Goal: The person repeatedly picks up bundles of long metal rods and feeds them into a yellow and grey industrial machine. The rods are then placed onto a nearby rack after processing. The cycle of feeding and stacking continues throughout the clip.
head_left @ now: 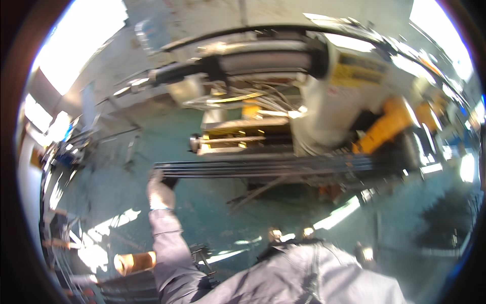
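Note:
My left hand [161, 193] reaches forward in a grey sleeve and looks pale, perhaps gloved. Its fingers are at the left end of several long, dark metal bars [253, 168] and appear closed around that end, though motion smears the detail. Side by side, the bars run level across the middle of the view toward the right, where their far ends blend into dark machinery. My right hand does not show.
Beyond the bars stands a large pale machine [324, 111] with a horizontal cylinder [266, 62] and a yellow-orange arm-like part [387, 125]. A tan roll [134, 263] lies at lower left. The green floor [152, 134] carries bright sunlight patches.

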Available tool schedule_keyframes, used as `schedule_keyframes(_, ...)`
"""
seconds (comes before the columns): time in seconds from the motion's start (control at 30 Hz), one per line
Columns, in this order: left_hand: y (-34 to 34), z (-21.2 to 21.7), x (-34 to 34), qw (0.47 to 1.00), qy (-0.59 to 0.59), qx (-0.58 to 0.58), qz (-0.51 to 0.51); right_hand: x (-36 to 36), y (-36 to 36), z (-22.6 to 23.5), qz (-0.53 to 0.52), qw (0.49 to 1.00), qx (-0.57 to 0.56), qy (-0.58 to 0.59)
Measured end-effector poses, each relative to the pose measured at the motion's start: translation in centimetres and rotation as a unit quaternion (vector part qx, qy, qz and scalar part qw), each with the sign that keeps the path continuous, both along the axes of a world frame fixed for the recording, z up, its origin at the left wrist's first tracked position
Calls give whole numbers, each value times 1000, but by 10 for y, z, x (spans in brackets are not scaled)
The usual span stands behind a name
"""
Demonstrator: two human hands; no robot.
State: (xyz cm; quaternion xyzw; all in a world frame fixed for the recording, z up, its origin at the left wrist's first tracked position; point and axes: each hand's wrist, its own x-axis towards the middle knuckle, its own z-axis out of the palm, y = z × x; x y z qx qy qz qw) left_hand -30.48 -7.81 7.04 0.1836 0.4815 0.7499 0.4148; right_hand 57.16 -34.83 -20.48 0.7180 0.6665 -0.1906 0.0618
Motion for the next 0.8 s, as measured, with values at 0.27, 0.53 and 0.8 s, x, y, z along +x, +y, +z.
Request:
schedule_keyframes(0.27, 12, -39, -41, 995, -62, 55, -56, -32, 36, 64, -481, 820, -7, 310)
schedule_keyframes(0.53, -6, -56, 62, 962, -227, 34, 145, 40, 47, -8, -216, 956, -106, 169)
schedule_keyframes(0.8, -1, -135, 332, 944, -194, -267, 4, 142, 163, -35, -37, 988, -115, 101)
